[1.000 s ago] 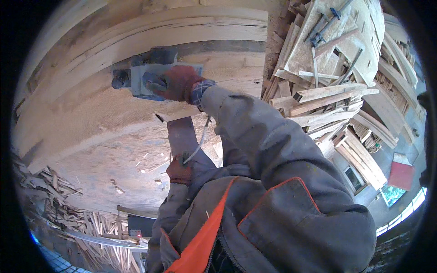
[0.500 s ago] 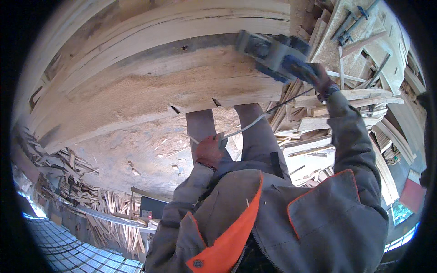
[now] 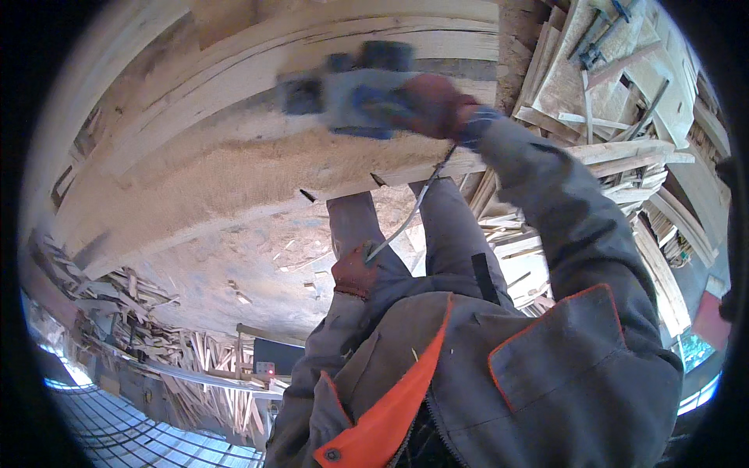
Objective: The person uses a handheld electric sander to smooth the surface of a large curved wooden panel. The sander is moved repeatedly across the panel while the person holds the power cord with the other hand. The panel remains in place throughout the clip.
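My right hand (image 3: 437, 105), in a reddish glove, is closed around the rear handle of a blue and dark electric hand planer (image 3: 359, 97), smeared by motion. The planer is over the upper part of a wide wooden plank (image 3: 257, 160), whose near face is covered in sawdust. From the planer a power cord (image 3: 409, 214) sags down to my left hand (image 3: 355, 271). That gloved hand is closed on the cord in front of my thigh, below the plank's near edge. Two dark slots show along that edge.
Beyond the plank lies another long cracked timber (image 3: 328, 39). Stacked boards (image 3: 624, 160) and a clamp (image 3: 593, 51) are on the right. Scrap wood strips (image 3: 207, 363) pile up at lower left, beside a floor (image 3: 226, 269) strewn with shavings and offcuts.
My right hand has swept the planer leftward along the plank, drawing the cord with it. The left hand stays near my thigh, still on the cord.
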### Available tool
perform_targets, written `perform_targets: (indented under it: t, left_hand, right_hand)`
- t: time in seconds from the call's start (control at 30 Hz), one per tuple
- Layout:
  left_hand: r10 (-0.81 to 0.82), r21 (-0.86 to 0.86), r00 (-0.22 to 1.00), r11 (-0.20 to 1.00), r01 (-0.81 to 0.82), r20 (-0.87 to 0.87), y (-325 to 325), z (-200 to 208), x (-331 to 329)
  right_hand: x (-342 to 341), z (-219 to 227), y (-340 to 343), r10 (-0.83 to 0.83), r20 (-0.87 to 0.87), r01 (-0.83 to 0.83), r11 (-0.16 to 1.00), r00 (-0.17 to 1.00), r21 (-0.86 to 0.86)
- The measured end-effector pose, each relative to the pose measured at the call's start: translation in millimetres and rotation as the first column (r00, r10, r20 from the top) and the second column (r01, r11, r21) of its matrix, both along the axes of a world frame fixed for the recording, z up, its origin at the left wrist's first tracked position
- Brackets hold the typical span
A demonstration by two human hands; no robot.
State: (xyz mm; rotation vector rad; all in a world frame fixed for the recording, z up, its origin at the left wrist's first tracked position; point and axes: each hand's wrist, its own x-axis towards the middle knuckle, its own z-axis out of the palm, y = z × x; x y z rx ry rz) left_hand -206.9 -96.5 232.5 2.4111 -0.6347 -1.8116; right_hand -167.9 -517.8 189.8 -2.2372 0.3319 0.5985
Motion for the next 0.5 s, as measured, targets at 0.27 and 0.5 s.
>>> perform_targets:
  t: [0.27, 0.5]
  left_hand:
    - [-0.125, 0.039, 0.988, 0.992, 0.122, 0.091, -36.4, 17.8, 16.1]
    - [-0.122, -0.111, 0.979, 0.984, 0.142, 0.165, -64.1, 21.8, 23.4]
  right_hand:
    - [110.2, 4.4, 79.8, -0.048, 0.01, 0.044, 0.972, 0.999, 0.231]
    - [-11.4, -2.0, -26.6, -0.012, 0.142, 0.009, 1.0, 0.99, 0.024]
